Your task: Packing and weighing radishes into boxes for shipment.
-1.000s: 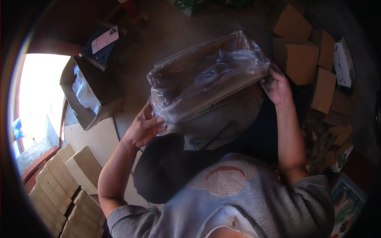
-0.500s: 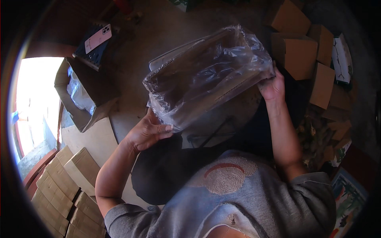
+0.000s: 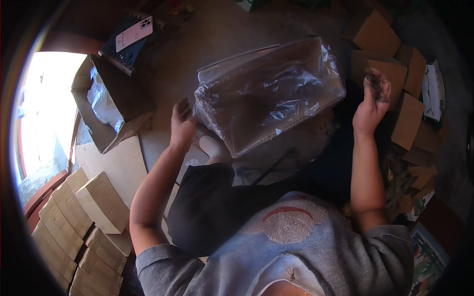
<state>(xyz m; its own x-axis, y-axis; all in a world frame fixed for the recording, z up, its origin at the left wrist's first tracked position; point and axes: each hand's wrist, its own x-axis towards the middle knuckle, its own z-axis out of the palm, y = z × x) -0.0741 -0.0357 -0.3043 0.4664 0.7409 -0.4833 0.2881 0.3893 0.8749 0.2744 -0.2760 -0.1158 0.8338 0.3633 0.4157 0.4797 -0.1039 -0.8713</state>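
Note:
A cardboard box lined with a clear plastic bag [image 3: 269,93] rests in front of me, tilted, its plastic folded over the rim. My left hand [image 3: 182,128] is just off the box's left end, fingers raised and loosely apart, holding nothing. Clear of the right end, my right hand [image 3: 371,106] is lifted with its fingers loosely bent; dark smudges show on them and nothing is held. Whatever supports the box is mostly hidden, though a pale-edged flat piece [image 3: 207,75] shows along its far left side.
At left stands an open carton [image 3: 133,106] with plastic inside, and behind it a pink phone [image 3: 134,34] lies on a dark crate. Stacked flat brown boxes [image 3: 64,212] fill the lower left. Several small cartons [image 3: 374,34] are heaped at right, beside a white-topped box [image 3: 432,91].
Both hands have let go of the plastic-lined box and drawn apart, the left to the left, the right to the right. The plastic now lies tighter over the rim.

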